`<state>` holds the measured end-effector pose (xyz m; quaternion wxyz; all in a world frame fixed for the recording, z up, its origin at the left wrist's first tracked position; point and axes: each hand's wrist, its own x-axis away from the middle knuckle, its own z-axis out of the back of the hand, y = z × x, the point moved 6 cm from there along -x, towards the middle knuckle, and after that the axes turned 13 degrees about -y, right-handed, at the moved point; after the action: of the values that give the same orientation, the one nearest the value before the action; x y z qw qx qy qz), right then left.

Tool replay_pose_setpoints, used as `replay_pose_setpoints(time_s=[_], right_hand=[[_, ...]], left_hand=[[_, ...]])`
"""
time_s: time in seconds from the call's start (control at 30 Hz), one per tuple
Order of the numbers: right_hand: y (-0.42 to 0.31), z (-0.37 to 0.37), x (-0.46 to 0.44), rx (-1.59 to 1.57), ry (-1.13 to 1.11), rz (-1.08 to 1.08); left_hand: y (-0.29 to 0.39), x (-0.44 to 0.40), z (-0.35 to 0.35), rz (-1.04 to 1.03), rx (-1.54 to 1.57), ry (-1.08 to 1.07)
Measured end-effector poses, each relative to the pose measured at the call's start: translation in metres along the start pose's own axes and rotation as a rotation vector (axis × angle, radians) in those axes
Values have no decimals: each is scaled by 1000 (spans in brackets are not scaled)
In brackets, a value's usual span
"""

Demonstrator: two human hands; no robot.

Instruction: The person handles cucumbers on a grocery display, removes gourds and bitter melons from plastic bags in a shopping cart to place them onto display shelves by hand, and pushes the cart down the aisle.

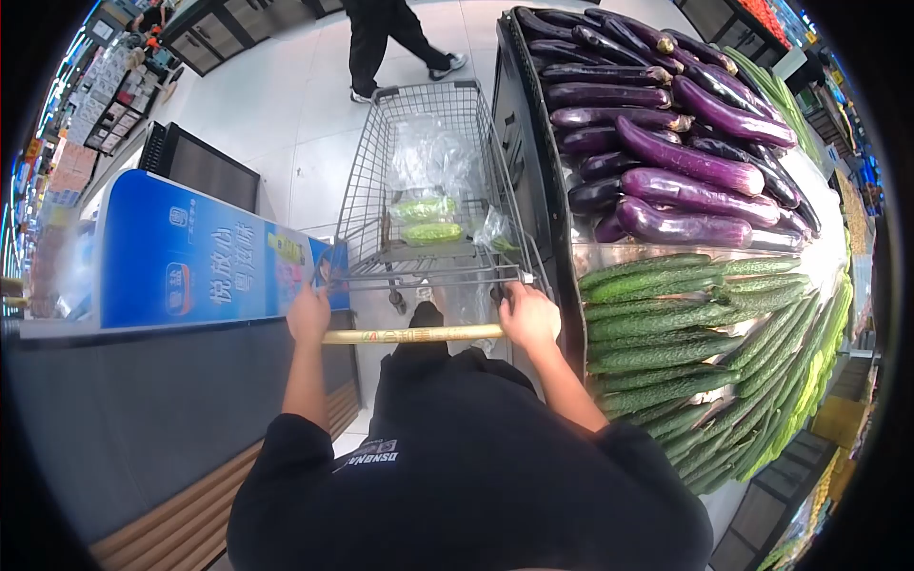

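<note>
A wire shopping cart (357, 195) stands in front of me, with a pale yellow push handle (414, 335) across its near end. At the handle's left end my left hand (308, 312) is closed around it. My right hand (530, 314) grips the right end, its fingers curled forward beside the cart's rim. In the basket lie light green vegetables (431, 232), apparently in clear wrap. Crumpled clear plastic bags (428, 152) are behind them. Another clear bag (495, 230) with something green in it hangs or lies at the basket's right side.
Close on the right runs a produce stand with piled eggplants (681, 186) and long bumpy green gourds (657, 347). A blue sign panel (205, 252) on a dark counter (181, 419) borders my left. Ahead, a person in dark trousers (376, 43) walks across the tiled floor (305, 124).
</note>
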<state>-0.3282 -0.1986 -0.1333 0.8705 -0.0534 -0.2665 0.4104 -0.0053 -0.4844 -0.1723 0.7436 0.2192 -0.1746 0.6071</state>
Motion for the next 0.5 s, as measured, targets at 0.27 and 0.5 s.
replay_pose_setpoints(time_s=[0.27, 0.5], right_hand=[[-24, 8, -25, 30, 15, -28], [-41, 14, -52, -2, 0, -95]], left_hand=[[11, -43, 16, -130, 21, 26], [105, -123, 32, -749, 278, 265]])
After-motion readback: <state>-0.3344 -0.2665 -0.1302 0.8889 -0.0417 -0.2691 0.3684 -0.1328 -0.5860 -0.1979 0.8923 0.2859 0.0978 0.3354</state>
